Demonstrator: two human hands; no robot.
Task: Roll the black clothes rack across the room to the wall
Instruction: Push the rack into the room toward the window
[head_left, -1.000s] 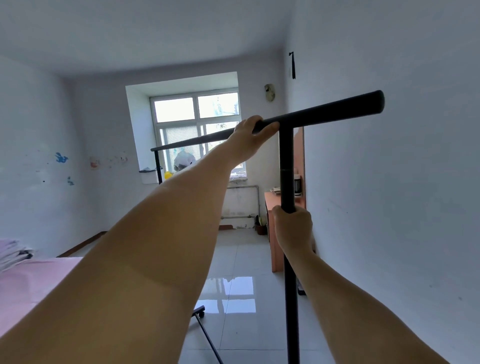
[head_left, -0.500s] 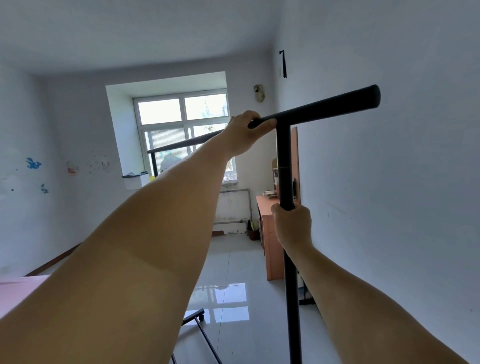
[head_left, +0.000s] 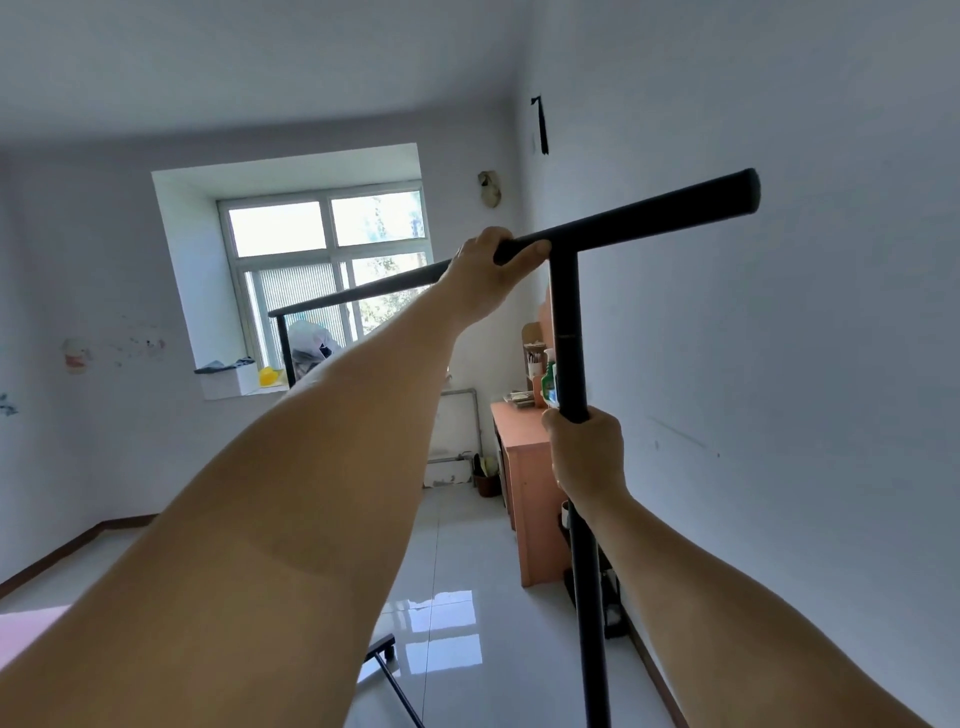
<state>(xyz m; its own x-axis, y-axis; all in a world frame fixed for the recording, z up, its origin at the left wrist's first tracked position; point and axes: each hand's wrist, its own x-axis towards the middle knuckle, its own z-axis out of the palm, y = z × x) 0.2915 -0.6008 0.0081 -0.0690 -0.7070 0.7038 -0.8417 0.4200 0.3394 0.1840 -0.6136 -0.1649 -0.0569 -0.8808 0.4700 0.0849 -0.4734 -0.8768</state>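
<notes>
We see the left hand (head_left: 485, 275) stretched up and forward, fingers curled over the top bar of the black clothes rack (head_left: 567, 322). The right hand (head_left: 587, 452) (arm bent lower) wraps its fingers around the upright post, close beside the white wall (head_left: 779, 389).

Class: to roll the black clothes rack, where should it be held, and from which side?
Hold the black clothes rack as shown: left hand over the top bar beside the joint, right hand round the near upright at mid-height, from the end. Two grips on crossing tubes probably steer it best.
</notes>
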